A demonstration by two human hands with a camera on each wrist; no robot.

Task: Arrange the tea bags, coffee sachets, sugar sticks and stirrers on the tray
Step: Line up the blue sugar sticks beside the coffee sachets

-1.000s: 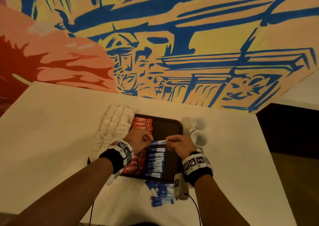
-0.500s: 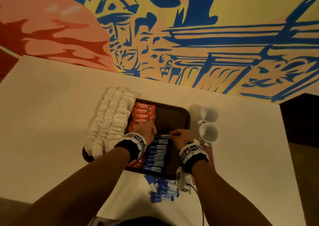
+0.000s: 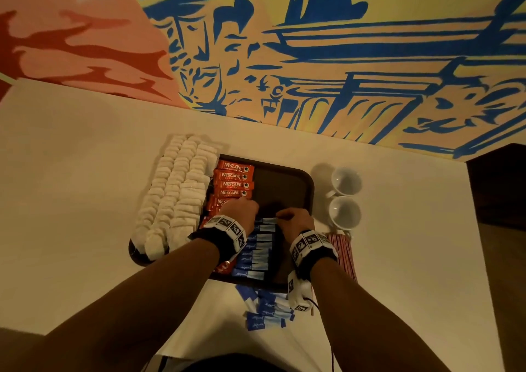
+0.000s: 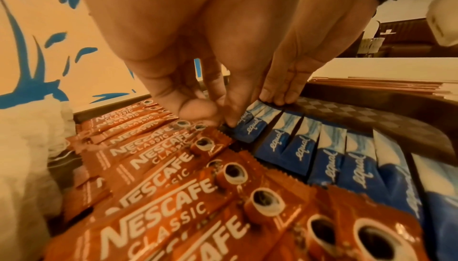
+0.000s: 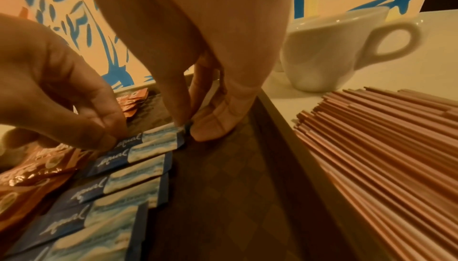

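Observation:
Both hands hold one blue sugar stick (image 3: 267,220) by its ends, low on the dark tray (image 3: 287,181) at the far end of a column of blue sugar sticks (image 3: 256,255). My left hand (image 4: 226,123) pinches the dark-blue end of the stick (image 4: 250,122). My right hand (image 5: 189,126) pinches the pale end of this stick (image 5: 158,136). Orange coffee sachets (image 3: 233,179) lie in a column left of the sugar. White tea bags (image 3: 176,192) fill the tray's left side. Striped stirrers (image 3: 341,253) lie on the table right of the tray.
Two white cups (image 3: 345,182) (image 3: 344,213) stand right of the tray, behind the stirrers. Several loose sugar sticks (image 3: 266,310) lie on the table just in front of the tray. A painted wall runs along the table's far edge.
The sugar stick between both hands has come down onto the far end of the blue column. The head view has shifted lower over the table.

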